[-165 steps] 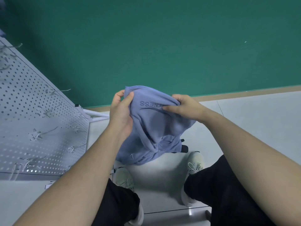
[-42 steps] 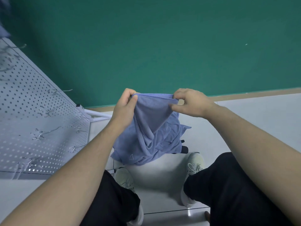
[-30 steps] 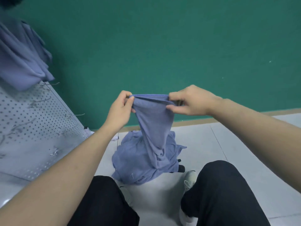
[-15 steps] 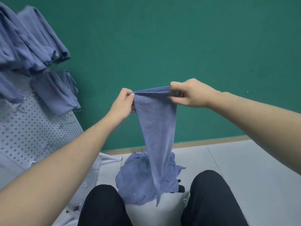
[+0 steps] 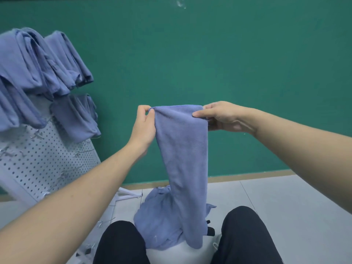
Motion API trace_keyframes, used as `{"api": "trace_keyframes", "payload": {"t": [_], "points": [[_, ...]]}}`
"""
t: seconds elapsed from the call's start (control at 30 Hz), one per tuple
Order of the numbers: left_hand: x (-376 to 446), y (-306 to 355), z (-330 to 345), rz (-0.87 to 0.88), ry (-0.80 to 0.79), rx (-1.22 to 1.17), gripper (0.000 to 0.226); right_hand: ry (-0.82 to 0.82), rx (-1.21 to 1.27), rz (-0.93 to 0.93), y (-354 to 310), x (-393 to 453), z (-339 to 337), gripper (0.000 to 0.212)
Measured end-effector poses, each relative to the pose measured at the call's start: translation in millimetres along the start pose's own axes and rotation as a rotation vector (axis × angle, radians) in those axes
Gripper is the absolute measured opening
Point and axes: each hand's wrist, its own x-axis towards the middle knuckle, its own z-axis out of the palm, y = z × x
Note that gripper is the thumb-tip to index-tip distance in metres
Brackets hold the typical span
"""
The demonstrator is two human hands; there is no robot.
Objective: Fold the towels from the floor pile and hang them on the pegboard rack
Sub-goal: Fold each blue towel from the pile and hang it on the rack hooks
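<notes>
Pegboard rack (image 5: 49, 164) left, towel pile (image 5: 158, 218) below

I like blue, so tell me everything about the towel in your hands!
The towel is blue-grey and fuzzy, with a stitched top edge. The left hand and right hand pinch its top corners, holding it up. It hangs down long and narrow, lengthwise folded, its bottom end dangling before the pile on the floor.
</notes>
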Motion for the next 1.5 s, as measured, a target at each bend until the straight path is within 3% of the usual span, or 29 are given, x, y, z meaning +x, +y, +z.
{"api": "trace_keyframes", "payload": {"t": [0.17,0.27,0.37,0.43,0.5,0.6,0.7,0.83,0.97,1.03,1.07,1.17,1.2,1.27,1.37,1.5], "points": [[-10.4,-1.2,1.4,0.041,0.034,0.057,0.013,0.069,0.113,-0.068,2.3,1.5,11.6,0.012],[-17.4,-0.1,3.4,0.083,0.076,0.126,0.012,0.163,-0.129,-0.124,5.3,-1.2,28.4,0.008],[-17.2,3.0,5.0,-0.131,0.104,-0.067,0.023,0.266,-0.187,-0.171,6.5,5.0,41.5,0.011],[-16.9,8.4,3.2,-0.461,-0.095,-0.31,0.049,0.315,-0.13,-0.181,7.3,12.4,45.6,0.013],[-24.5,9.2,-0.4,-0.605,-0.316,-0.401,0.061,0.324,-0.105,-0.171,9.2,19.0,48.9,0.013],[-34.5,2.5,-8.4,-0.536,-0.404,-0.439,0.04,0.318,-0.062,-0.128,17.1,26.6,52.7,0.016],[-43.4,-9.4,-11.7,-0.508,-0.43,-0.567,0.038,0.296,0.018,-0.081,25.3,30.5,55.3,0.016],[-57.0,-21.1,-1.8,-0.544,-0.411,-0.654,0.034,0.234,0.072,-0.059,30.9,29.6,62.1,0.012],[-63.3,-23.1,9.5,-0.459,-0.397,-0.572,0.041,0.286,0.092,-0.023,31.7,24.9,57.7,0.033],[-61.6,-22.0,15.1,-0.438,-0.343,-0.586,0.041,0.299,0.183,0.018,32.7,18.7,54.7,0.029],[-59.7,-20.8,17.3,-0.434,-0.322,-0.606,0.041,0.258,0.249,0.05,35.2,14.8,54.1,0.031],[-51.3,-17.6,21.5,-0.439,-0.267,-0.646,0.038,-0.029,0.356,0.159,43.5,-2.6,54.0,0.069],[-48.4,-17.0,21.6,-0.443,-0.237,-0.651,0.038,-0.107,0.359,0.171,47.7,-8.1,52.8,0.07],[-42.2,-18.0,18.5,-0.44,-0.179,-0.655,0.04,-0.174,0.316,0.177,56.9,-16.2,49.4,0.056],[-33.9,-21.0,10.5,-0.446,-0.102,-0.631,0.037,-0.056,0.095,0.149,70.1,-18.2,46.1,0.028],[-36.3,-25.1,2.3,-0.505,-0.043,-0.706,0.025,0.091,-0.011,0.04,66.6,-16.7,54.4,0.025]]}}
